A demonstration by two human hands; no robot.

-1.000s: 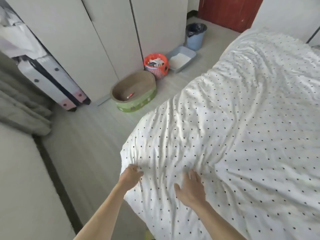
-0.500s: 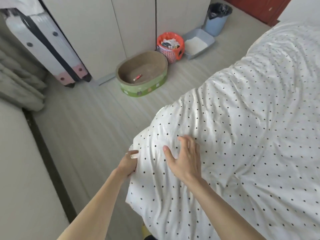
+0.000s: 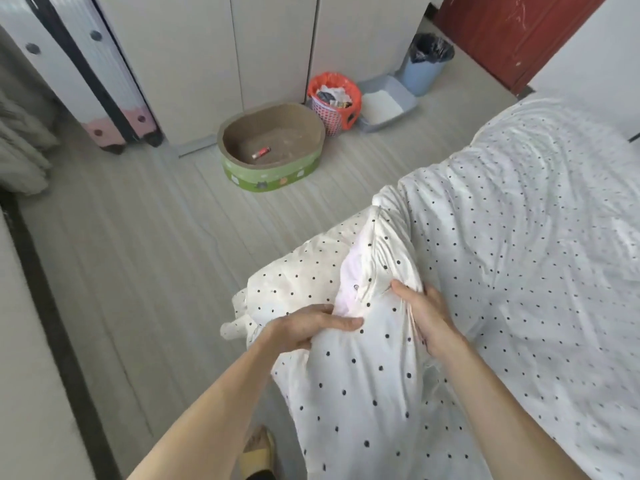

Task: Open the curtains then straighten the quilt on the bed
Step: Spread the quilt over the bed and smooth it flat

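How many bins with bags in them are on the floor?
2: an orange-bagged basket beside the cardboard cat bed, and a blue bin with a black bag near the red door. Others may be out of view.

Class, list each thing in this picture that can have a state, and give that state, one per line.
White black-dotted quilt: corner bunched and lifted, rest spread on bed.
Left hand: gripping the quilt corner.
Right hand: gripping the quilt corner.
Blue plastic bin: open, black liner.
Orange-lined mesh basket: full.
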